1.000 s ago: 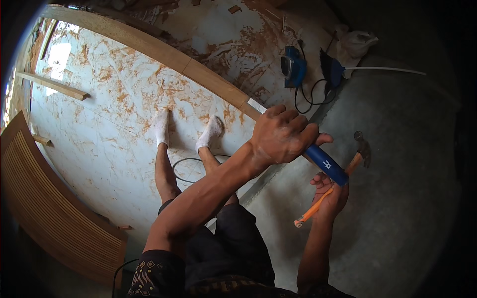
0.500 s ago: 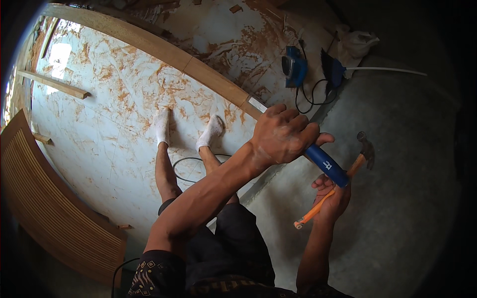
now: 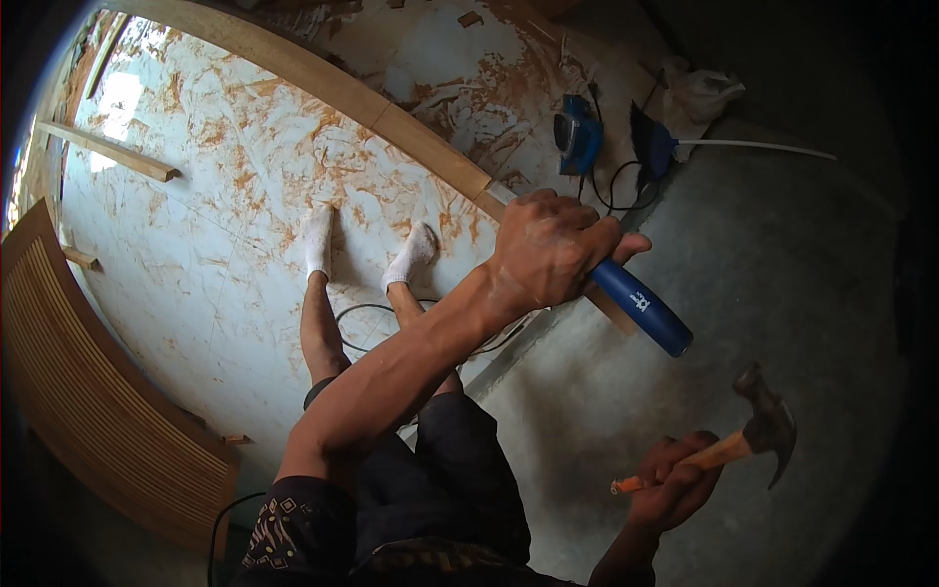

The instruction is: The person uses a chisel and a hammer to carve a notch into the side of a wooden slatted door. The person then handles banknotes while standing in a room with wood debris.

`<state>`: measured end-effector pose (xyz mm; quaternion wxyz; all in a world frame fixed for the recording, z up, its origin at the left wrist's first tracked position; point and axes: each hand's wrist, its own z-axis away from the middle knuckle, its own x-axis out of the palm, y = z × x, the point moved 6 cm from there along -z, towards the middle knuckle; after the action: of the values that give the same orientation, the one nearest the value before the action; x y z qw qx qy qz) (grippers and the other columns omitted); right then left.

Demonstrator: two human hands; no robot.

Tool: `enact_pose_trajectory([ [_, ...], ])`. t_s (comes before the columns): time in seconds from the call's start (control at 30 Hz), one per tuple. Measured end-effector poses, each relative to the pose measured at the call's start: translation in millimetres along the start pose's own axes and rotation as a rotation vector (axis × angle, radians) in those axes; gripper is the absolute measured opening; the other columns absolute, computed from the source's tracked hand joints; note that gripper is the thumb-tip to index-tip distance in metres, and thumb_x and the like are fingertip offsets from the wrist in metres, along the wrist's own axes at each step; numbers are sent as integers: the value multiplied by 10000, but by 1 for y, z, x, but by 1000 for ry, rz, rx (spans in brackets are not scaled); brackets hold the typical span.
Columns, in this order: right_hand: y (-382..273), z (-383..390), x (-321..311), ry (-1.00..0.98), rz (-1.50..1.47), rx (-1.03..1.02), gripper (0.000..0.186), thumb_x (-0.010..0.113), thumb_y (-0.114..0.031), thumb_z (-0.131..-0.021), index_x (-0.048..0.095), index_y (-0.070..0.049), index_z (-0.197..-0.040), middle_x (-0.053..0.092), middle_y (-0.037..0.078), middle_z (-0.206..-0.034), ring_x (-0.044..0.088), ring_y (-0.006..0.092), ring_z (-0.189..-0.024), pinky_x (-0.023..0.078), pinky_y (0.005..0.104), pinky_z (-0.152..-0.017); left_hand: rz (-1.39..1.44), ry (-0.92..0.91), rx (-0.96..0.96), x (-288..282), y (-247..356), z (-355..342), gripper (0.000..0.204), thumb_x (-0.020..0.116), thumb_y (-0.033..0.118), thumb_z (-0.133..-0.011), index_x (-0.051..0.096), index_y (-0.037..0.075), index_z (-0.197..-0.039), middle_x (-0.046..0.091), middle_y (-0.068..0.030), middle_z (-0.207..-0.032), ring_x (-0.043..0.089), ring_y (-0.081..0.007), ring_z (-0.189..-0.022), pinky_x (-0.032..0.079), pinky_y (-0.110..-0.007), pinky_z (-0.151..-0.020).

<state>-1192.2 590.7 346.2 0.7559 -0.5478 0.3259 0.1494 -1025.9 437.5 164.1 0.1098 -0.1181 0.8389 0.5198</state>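
Note:
My left hand [image 3: 548,249] is closed around a blue-handled tool [image 3: 643,308], which looks like a chisel; a flat pale piece [image 3: 502,195] shows above my knuckles. Beneath it runs a long wooden board [image 3: 425,147], its near end visible beside the handle. Lower right, my right hand [image 3: 675,484] grips a claw hammer [image 3: 763,426] by its orange-and-wood handle, the head turned outward, apart from the chisel.
A blue power tool [image 3: 579,137], a cord, a dark brush [image 3: 652,147] with a pale handle and a bag [image 3: 704,93] lie upper right. A slatted wooden panel [image 3: 108,391] and loose timber [image 3: 108,147] are left. My socked feet [image 3: 411,254] rest on a smeared white surface [image 3: 215,235] beside concrete [image 3: 763,264].
My right hand and hammer have swung down and to the right, away from the handle's end, fingers now wrapped tighter. My left hand has shifted slightly up and left.

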Motion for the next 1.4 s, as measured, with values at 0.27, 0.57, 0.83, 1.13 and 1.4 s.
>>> enact_pose_trajectory([
  [0.27, -15, -4, 22, -60, -30, -45, 594, 535, -572, -997, 461, 9, -1099, 424, 7, -671, 290, 45, -475, 243, 208, -418, 12, 39, -8, -5, -1, 1, 471, 758, 319, -878, 479, 114, -557, 428, -40, -465, 495, -226, -409, 399, -367, -435],
  [0.57, -8, 1, 26, -85, 37, -34, 569, 491, -550, -1023, 453, 11, -1105, 418, 5, -687, 294, 45, -482, 241, 212, -419, 73, 82, -41, -13, -2, -2, 460, 741, 270, -894, 471, 110, -558, 447, -55, -473, 510, -247, -419, 403, -381, -438],
  [0.83, -16, -3, 25, -29, 37, -155, 516, 467, -520, -1041, 460, -8, -1096, 401, 2, -679, 287, 43, -484, 240, 212, -417, 113, 141, -62, -18, -3, -5, 460, 740, 257, -899, 474, 108, -554, 437, -58, -465, 498, -255, -411, 389, -389, -430],
  [1.13, -35, -13, 23, -31, -57, -202, 445, 426, -443, -1062, 432, -1, -1010, 435, 28, -688, 320, 65, -477, 283, 229, -417, 136, 154, -74, -20, -5, -5, 464, 743, 242, -890, 464, 102, -547, 458, -63, -469, 509, -262, -415, 393, -399, -427],
  [1.4, -35, -18, 30, -113, -51, -176, 441, 413, -442, -1063, 433, -5, -1005, 419, 22, -642, 331, 59, -460, 287, 234, -416, 157, 240, -111, -28, -10, -6, 471, 740, 246, -894, 454, 102, -549, 457, -64, -470, 503, -263, -410, 389, -403, -425],
])
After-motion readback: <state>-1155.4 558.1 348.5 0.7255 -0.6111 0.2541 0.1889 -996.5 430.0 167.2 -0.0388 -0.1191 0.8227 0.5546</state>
